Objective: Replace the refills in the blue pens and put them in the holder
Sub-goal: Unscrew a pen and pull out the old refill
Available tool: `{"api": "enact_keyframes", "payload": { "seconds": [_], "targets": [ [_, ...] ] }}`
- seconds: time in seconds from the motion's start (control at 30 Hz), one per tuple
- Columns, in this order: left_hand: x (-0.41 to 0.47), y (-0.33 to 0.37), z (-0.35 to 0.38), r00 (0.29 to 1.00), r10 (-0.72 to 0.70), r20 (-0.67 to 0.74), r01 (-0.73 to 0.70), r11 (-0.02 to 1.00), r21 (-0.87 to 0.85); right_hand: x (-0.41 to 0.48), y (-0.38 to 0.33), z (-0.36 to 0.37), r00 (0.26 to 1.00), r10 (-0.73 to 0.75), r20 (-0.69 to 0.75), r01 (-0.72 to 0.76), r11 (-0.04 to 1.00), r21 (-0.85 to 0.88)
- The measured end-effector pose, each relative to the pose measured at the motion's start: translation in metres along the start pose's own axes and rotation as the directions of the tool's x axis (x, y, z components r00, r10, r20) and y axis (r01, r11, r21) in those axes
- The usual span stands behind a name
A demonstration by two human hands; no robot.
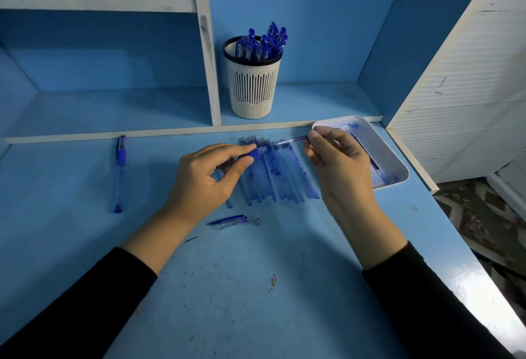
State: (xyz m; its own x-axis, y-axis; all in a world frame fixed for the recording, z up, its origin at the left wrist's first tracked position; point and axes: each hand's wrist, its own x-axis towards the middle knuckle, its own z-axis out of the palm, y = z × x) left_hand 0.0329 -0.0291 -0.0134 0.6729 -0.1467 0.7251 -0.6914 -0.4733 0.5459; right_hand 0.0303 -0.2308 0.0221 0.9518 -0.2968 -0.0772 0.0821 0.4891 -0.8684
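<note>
**Refill and barrel lie on one line between our hands**

At far left a whole pen (120,171) lies on the desk (227,287). Its long axis runs away from us, and it is well apart from both hands.

Our left hand (205,185) pinches the barrel (251,153) between thumb and forefinger, with the barrel's end pointing right. Nearer us, just in front of that hand, lie a pen half (229,220) and a small tip (257,221). From these we judge that this pen is apart for its swap.

Back on the shelf (313,97), straight beyond the barrel, stands the holder (252,88) with a bunch of pens in it. A pile (279,176) of refills is spread on the desk under the gap between our hands.

Above the pile the refill (293,139) runs left to right, rising a little toward the right. Its left end meets the barrel, but we cannot tell how far in it sits.

Our right hand (338,159) pinches the refill's right end in its fingertips. Just beside that hand is the tray (398,176), which holds some blue pieces.

The next move, as we judge it, depends on that shared axis. The refill must slide along the barrel's own line, with the right hand moving and the left holding steady. Any tilt between the two would make it bind. For the later drop into the holder, our left hand is the nearer.
</note>
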Motion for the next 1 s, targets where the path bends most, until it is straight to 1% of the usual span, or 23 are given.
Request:
{"api": "enact_keyframes", "payload": {
  "seconds": [0.07, 0.37, 0.6, 0.73, 0.8, 0.9, 0.97, 1.0],
  "targets": [
    [0.000, 0.001, 0.001, 1.000, 0.004, -0.002, -0.004, 1.000, -0.002, -0.002, 0.004, 0.003, 1.000, -0.002, -0.003, 0.003, 1.000, 0.021],
    [0.000, 0.001, 0.000, 1.000, 0.006, 0.005, -0.006, 1.000, -0.012, -0.005, 0.009, 0.006, 1.000, -0.029, -0.002, 0.029, 0.999, -0.033],
    [0.000, -0.001, 0.000, 1.000, 0.008, 0.012, -0.007, 1.000, -0.008, -0.005, 0.009, 0.005, 0.999, -0.034, 0.013, 0.034, 0.999, -0.021],
    [-0.001, -0.002, 0.000, 1.000, 0.024, 0.016, -0.024, 1.000, 0.004, -0.005, 0.011, 0.005, 0.998, -0.064, 0.006, 0.064, 0.996, -0.064],
    [-0.001, -0.002, 0.000, 0.999, 0.031, 0.014, -0.031, 0.999, 0.014, -0.007, 0.012, 0.004, 0.994, -0.114, 0.000, 0.113, 0.988, -0.102],
    [-0.001, -0.003, 0.000, 0.999, 0.035, -0.001, -0.035, 0.999, 0.032, -0.012, 0.009, 0.006, 0.965, -0.261, 0.028, 0.261, 0.944, -0.202],
    [-0.001, -0.004, 0.001, 0.999, 0.040, -0.012, -0.039, 0.999, 0.031, -0.017, 0.009, 0.009, 0.942, -0.313, 0.120, 0.334, 0.910, -0.246],
    [-0.001, -0.003, 0.001, 0.999, 0.043, -0.016, -0.043, 0.999, 0.031, -0.020, 0.011, 0.010, 0.931, -0.314, 0.186, 0.356, 0.893, -0.276]
  ]
}}
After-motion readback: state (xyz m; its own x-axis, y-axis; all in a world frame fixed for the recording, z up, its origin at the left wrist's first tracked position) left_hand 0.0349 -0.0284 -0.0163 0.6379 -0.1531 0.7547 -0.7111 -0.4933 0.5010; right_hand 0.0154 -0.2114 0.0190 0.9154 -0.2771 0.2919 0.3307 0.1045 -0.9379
